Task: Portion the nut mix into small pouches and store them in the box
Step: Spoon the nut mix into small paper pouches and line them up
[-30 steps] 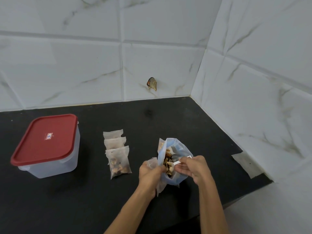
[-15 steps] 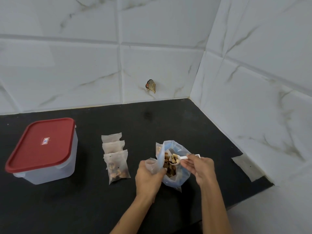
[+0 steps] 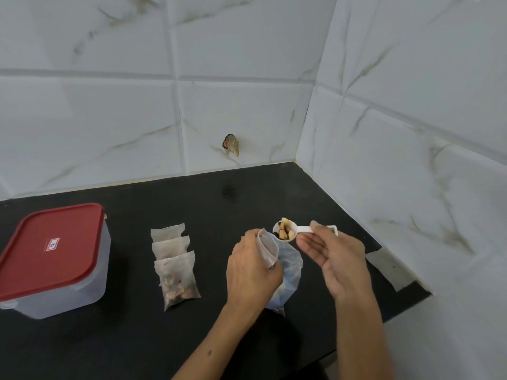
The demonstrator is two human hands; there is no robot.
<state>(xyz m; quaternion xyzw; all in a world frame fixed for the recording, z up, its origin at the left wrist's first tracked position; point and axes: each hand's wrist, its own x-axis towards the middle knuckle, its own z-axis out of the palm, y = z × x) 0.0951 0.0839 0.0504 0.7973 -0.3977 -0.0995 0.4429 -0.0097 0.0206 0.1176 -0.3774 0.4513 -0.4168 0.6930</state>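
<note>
Forearms run off the bottom edge of the view. The left hand point(image 3: 253, 272) pinches one small pouch point(image 3: 268, 249) open and hides much of the bluish nut-mix bag point(image 3: 290, 272) behind it; whether it also grips that bag cannot be told. The right hand point(image 3: 340, 259), its lower fingers loosely spread, pinches the handle of one white scoop point(image 3: 290, 231), heaped with nuts, just above and beside the pouch mouth. Left of the hands lie three overlapping pouches point(image 3: 175, 267); only the nearest clearly shows nuts. Farther left stands one clear box point(image 3: 68, 286) with its red lid point(image 3: 46, 248) on, its left side cut off by the frame.
</note>
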